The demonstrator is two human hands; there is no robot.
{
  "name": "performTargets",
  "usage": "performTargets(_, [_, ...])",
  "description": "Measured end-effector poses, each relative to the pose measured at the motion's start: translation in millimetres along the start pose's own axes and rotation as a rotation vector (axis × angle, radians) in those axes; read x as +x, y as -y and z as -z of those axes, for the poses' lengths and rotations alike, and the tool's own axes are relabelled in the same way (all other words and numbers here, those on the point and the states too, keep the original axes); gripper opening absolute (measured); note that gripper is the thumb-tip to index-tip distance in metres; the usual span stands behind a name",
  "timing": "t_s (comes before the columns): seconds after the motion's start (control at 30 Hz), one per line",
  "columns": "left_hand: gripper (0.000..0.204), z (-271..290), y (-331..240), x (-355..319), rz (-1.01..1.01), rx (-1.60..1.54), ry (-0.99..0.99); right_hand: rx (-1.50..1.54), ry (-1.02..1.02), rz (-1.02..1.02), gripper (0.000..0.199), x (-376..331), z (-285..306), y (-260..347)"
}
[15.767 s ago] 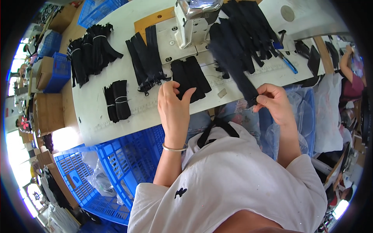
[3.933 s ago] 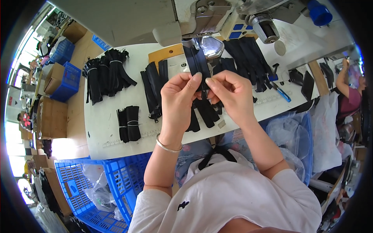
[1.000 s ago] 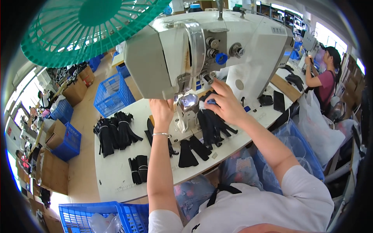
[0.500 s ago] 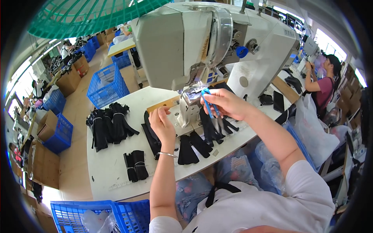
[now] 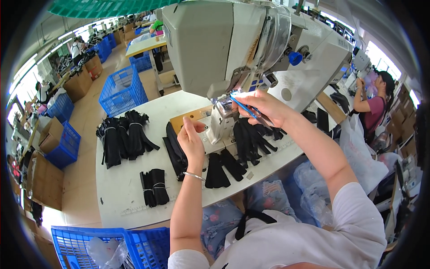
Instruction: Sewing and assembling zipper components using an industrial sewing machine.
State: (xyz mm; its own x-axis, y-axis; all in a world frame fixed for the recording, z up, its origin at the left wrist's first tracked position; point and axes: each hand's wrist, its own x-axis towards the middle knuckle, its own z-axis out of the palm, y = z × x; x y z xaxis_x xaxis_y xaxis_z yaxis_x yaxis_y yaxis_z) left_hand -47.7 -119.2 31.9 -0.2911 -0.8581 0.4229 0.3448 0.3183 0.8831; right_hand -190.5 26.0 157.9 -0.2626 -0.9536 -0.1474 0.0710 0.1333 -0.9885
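The right hand (image 5: 268,109) was clamped on blue snips (image 5: 243,106); the left hand (image 5: 191,141) had fingers apart, black strips (image 5: 174,150) just left of it.

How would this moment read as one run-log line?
left hand: raised, apparently empty | right hand: holding blue snips beside sewing machine | table: black strips, tied black bundles

So it's one fisheye cam, left of a head-worn pair, tilted down and forward over the wearer's forearms (image 5: 190,210) at the table (image 5: 118,193), pretty close, wide enough to catch the floor (image 5: 85,179) beyond.
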Motion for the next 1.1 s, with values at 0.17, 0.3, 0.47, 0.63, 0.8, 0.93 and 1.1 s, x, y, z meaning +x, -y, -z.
performTargets(0.17, [0.063, -3.1, -2.2, 0.4, 0.013, -0.034, 0.013, -0.023, 0.008, 0.030, 0.031, 2.8, 4.9, -2.1])
performTargets(0.3, [0.063, -6.4, -1.0, -0.2, 0.038, -0.055, 0.029, -1.043, -0.395, 0.500, 0.029, 2.8, -0.9, -2.6])
performTargets(0.47, [0.063, -2.7, 5.5, -1.8, -0.019, 0.009, 0.016, -1.563, -0.682, 1.023, 0.017, 8.7, -6.6, -21.8])
performTargets(0.63, [0.064, -4.3, 7.8, 3.0, 0.056, -0.048, -0.007, -1.150, -0.837, 0.977, 0.014, 0.5, -14.7, -38.4])
performTargets(0.8, [0.066, -4.6, 9.3, 2.3, 0.094, -0.070, -0.019, -0.703, -0.748, 0.676, 0.020, 11.7, -27.1, -40.4])
performTargets(0.93, [0.067, -1.9, 7.2, 0.6, 0.109, -0.057, -0.001, -0.624, -0.846, 0.569, 0.019, 21.9, -37.2, -36.8])
performTargets(1.1, [0.068, -2.6, 7.1, 0.2, 0.091, -0.045, 0.020, -0.707, -0.851, 0.526, 0.016, 29.1, -35.8, -39.2])
